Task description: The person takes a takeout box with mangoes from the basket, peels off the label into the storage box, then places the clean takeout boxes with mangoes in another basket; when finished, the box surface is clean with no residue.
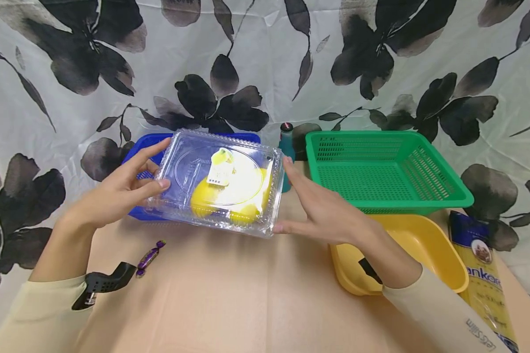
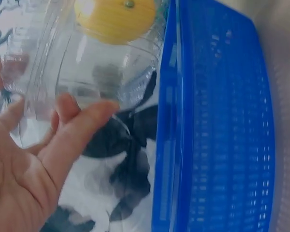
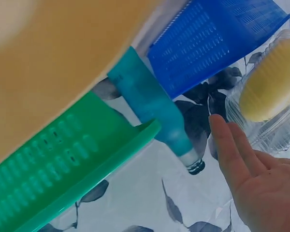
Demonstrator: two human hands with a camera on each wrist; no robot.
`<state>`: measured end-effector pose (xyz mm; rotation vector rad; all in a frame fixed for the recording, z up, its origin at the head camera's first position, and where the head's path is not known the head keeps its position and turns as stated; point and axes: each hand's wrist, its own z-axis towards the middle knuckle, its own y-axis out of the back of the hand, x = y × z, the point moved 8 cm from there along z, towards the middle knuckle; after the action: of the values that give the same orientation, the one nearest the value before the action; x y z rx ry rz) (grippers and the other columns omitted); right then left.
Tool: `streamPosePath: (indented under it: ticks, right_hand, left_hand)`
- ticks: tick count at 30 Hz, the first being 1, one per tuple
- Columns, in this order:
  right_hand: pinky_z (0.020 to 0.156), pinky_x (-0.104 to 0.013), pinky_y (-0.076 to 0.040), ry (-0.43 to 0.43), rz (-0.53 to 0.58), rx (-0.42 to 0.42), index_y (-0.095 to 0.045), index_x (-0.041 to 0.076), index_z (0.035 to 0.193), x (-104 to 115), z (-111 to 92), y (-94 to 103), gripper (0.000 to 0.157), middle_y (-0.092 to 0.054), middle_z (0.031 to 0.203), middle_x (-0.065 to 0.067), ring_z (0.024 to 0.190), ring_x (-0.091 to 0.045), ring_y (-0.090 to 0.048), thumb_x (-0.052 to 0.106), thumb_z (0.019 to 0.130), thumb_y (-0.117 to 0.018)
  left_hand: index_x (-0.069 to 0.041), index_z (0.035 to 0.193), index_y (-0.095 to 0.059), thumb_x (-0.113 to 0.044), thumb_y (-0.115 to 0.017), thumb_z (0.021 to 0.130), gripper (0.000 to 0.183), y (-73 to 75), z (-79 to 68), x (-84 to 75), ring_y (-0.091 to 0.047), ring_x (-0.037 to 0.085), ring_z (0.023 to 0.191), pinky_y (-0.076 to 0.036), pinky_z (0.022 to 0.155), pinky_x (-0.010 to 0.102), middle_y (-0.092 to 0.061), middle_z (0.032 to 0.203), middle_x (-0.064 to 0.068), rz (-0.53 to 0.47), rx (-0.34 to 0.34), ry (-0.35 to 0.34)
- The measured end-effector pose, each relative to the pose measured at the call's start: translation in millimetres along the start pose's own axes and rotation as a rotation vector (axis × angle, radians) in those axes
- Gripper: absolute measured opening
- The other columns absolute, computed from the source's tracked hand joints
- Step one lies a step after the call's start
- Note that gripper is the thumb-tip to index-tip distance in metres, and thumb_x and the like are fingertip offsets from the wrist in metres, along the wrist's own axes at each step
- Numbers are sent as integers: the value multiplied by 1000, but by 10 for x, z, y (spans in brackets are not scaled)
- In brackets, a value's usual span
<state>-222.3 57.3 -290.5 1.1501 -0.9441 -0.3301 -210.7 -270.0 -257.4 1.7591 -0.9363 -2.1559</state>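
A clear plastic clamshell box (image 1: 181, 196) with yellow fruit (image 1: 205, 196) and a label (image 1: 221, 167) is held up, tilted, overlapping the blue basket (image 1: 147, 142) in the head view. My left hand (image 1: 110, 191) pinches its left end between thumb and fingers. At the opposite end, the fairly straight fingers and thumb of my right hand (image 1: 331, 215) touch the box's right side. The right wrist view shows this hand (image 3: 261, 179) with extended fingers by the box (image 3: 275, 135). In the left wrist view a fruit (image 2: 116, 19) shows through the plastic.
A teal bottle (image 1: 287, 142) stands behind the box. On the right are a green basket (image 1: 388, 203), a yellow tray (image 1: 441, 245) under my right forearm, and a pasta packet (image 1: 481, 274). A purple-wrapped candy (image 1: 150, 258) lies front left. Floral cloth (image 1: 282, 73) hangs behind.
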Motion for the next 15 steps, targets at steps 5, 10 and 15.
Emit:
streamPosePath:
  ticks: [5, 10, 15]
  right_hand:
    - [109, -57, -45, 32, -30, -18, 12, 30, 164, -41, -104, 24, 122, 12, 171, 13, 159, -22, -11, 79, 82, -65]
    - [111, -59, -42, 44, -6, -35, 8, 27, 165, -114, -239, 69, 131, 13, 171, 10, 159, -28, -11, 72, 76, -77]
    - [108, -55, -46, 66, 120, -22, 6, 24, 166, -227, -378, 125, 133, 9, 173, 3, 155, -33, -25, 58, 76, -86]
  left_hand:
    - [-39, 165, -12, -16, -57, 106, 77, -155, -8, -87, -73, 25, 88, -63, 74, 33, -41, 123, 17, -19, 37, -2]
    - [-41, 164, -9, -20, -56, 107, 77, -393, -18, -114, -72, 27, 88, -61, 77, 32, -43, 118, 20, -24, 60, 8]
    - [-48, 162, -6, -26, -59, 106, 80, -675, -54, -205, -69, 30, 92, -59, 74, 37, -45, 119, 19, -8, 87, 16]
